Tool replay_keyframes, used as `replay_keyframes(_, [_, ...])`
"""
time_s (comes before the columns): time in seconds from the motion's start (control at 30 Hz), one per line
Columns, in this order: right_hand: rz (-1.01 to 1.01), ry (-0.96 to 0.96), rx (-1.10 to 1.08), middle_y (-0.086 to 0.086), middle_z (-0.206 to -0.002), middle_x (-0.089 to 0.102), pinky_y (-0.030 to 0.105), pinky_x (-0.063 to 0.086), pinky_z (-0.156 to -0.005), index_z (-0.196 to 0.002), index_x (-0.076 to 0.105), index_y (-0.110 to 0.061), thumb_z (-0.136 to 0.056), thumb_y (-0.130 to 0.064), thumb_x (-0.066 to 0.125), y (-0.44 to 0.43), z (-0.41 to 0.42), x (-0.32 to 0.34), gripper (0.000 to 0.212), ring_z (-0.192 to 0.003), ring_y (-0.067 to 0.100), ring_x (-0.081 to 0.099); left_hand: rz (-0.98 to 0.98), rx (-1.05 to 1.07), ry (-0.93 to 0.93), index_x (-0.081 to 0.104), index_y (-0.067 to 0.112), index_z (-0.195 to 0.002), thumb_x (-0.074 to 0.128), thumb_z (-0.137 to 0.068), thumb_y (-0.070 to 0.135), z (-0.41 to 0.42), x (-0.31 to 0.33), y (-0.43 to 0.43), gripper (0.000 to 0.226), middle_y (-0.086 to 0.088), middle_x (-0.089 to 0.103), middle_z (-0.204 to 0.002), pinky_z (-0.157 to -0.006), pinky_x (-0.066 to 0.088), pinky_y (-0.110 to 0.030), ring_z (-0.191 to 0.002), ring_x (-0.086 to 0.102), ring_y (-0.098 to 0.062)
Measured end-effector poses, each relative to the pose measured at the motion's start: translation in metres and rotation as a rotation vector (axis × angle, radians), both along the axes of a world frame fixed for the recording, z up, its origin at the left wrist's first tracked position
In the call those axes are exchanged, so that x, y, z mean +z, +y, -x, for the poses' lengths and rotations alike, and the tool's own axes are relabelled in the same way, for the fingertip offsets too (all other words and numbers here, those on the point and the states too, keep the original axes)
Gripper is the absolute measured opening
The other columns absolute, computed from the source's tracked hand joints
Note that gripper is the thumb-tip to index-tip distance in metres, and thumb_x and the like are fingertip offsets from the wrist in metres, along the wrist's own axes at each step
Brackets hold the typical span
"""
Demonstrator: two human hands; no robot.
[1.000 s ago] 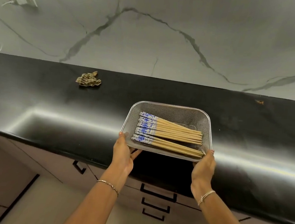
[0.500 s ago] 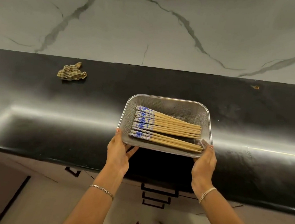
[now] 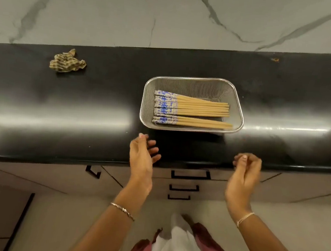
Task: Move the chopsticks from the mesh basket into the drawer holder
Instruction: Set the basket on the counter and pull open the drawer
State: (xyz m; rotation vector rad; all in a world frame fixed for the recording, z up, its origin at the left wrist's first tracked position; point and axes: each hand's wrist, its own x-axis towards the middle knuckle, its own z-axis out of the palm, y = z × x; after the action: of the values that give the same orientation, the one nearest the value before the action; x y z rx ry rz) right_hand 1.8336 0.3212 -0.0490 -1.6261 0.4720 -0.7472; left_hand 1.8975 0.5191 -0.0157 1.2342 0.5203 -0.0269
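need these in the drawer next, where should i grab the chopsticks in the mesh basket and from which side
Probably from straight above: the walls of the mesh basket block a sideways reach. The chopsticks lie flat and parallel, so pinch the bundle across its bare wooden middle, fingers going into the free space by the far wall.

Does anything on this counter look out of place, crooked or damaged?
A crumpled checked cloth lies bunched on the black counter, left of the mesh basket and apart from it. A small orange-brown speck sits near the counter's back edge. The chopsticks lie mostly parallel; the farthest one is slightly slanted. No damage shows.
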Motion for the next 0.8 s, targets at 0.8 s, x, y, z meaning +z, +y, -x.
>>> replay_keyframes(0.8, [1.193, 0.942, 0.705, 0.014, -0.120, 0.063, 0.039, 0.049, -0.088, -0.125, 0.053, -0.011, -0.099, -0.019, 0.044, 0.032, -0.023, -0.099, 0.029, -0.108, 0.033, 0.060, -0.970, -1.044, -0.075, 0.055, 0.018, -0.128, 0.054, -0.095, 0.027, 0.044, -0.104, 0.015, 0.035, -0.002, 0.061, -0.125, -0.096, 0.046, -0.025, -0.114, 0.058, -0.018])
